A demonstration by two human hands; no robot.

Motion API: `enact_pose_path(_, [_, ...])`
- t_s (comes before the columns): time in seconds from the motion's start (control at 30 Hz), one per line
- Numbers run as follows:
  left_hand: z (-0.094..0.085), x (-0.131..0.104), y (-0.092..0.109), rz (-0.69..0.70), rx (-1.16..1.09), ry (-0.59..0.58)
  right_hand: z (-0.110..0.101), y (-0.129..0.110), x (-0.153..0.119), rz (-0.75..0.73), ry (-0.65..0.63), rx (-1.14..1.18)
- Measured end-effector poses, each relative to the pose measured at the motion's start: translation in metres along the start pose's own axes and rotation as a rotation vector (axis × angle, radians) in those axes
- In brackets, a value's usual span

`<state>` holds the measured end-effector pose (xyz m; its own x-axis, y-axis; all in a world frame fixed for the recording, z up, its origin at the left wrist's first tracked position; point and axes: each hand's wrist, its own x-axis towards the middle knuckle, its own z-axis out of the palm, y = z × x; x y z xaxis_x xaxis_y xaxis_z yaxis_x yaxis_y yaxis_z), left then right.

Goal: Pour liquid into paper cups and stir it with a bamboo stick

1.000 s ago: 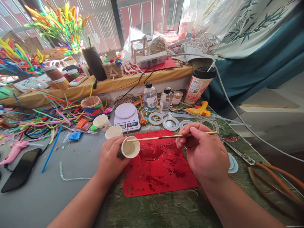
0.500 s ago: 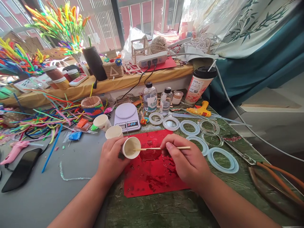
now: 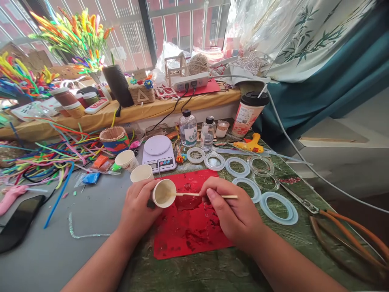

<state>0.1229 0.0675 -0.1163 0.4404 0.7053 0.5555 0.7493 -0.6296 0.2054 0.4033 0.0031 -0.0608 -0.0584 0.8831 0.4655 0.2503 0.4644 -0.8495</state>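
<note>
Left hand (image 3: 136, 207) is gripping round white paper cup (image 3: 164, 194); right hand (image 3: 232, 207) is pinching thin pale wooden stick (image 3: 190, 194) at its rim; stirring seemingly unfinished.

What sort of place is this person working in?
Probably a home or small-studio craft corner beside a window: the heap of colourful pipe cleaners, the yellow glue gun and the pale translucent rings suggest it.
</note>
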Motion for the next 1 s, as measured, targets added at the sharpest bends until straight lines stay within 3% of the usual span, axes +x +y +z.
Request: enact_pose_path(1.0, [0.0032,0.0006,0.0004,-0.017,-0.014,0.009,-0.0013,-0.0043,0.0004,-0.019,0.021,-0.036])
